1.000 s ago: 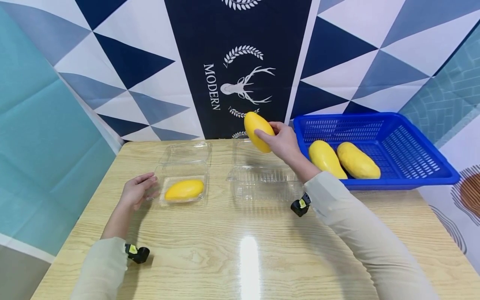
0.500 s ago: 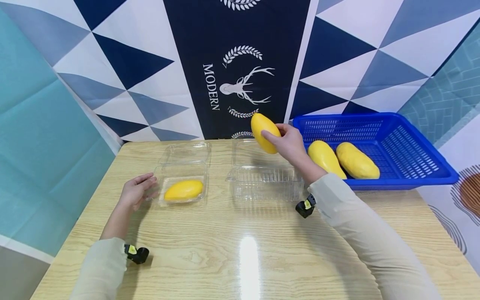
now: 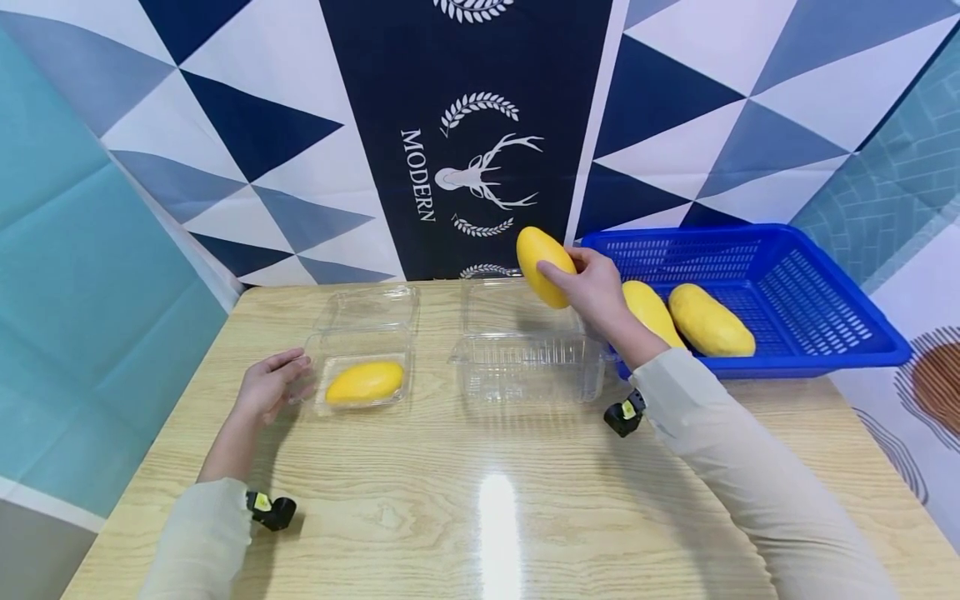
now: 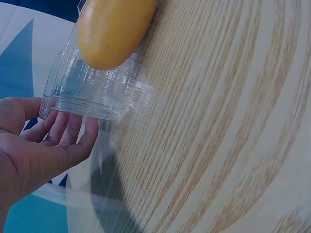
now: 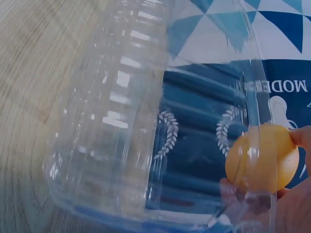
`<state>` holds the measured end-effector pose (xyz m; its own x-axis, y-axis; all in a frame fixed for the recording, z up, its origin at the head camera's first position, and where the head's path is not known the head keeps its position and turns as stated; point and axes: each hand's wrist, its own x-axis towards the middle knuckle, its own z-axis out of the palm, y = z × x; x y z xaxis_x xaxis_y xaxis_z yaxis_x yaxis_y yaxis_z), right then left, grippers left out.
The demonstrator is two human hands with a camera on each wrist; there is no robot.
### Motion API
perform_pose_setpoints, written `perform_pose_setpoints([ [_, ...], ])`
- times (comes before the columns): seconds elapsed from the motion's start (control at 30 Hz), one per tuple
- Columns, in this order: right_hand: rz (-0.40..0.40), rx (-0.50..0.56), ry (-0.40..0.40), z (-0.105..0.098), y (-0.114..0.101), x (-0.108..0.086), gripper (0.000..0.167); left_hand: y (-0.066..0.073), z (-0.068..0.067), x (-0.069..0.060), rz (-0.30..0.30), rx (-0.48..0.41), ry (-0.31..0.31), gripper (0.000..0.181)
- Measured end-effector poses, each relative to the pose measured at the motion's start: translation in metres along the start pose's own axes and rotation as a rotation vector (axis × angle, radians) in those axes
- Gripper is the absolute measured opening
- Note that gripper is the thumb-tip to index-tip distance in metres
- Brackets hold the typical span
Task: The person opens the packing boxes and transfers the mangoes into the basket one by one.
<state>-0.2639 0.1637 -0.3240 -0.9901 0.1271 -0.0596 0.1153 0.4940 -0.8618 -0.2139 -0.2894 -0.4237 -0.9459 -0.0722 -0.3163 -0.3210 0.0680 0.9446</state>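
In the head view my left hand (image 3: 273,387) is at the left side of the smaller clear container (image 3: 360,339), which lies with its lid back and a yellow mango (image 3: 365,382) inside. The left wrist view shows my left hand (image 4: 48,141) with its thumb on the container's rim (image 4: 85,110) and curled fingers beyond it. My right hand (image 3: 596,287) grips another mango (image 3: 545,267) upright above the lid of the larger clear container (image 3: 525,375). That mango (image 5: 262,158) appears partly through clear plastic in the right wrist view, with my right hand (image 5: 291,204) around it.
A blue basket (image 3: 832,363) at the right back holds two more mangoes (image 3: 651,312) (image 3: 711,321), one partly behind my right hand and forearm. Patterned cloth (image 3: 285,125) hangs behind the wooden table (image 3: 390,500). The larger container stands right of the smaller one.
My right hand has moved to the right with the mango, toward the blue basket. My left hand stays at the smaller container. The head view has shifted slightly.
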Motion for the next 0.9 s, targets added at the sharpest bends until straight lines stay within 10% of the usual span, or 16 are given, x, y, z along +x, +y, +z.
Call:
perform_pose_setpoints([
  [0.9,0.037,-0.031,0.051,-0.028,0.014,0.001,0.078,0.004,0.001,-0.001,-0.018,0.012,-0.001,0.058],
])
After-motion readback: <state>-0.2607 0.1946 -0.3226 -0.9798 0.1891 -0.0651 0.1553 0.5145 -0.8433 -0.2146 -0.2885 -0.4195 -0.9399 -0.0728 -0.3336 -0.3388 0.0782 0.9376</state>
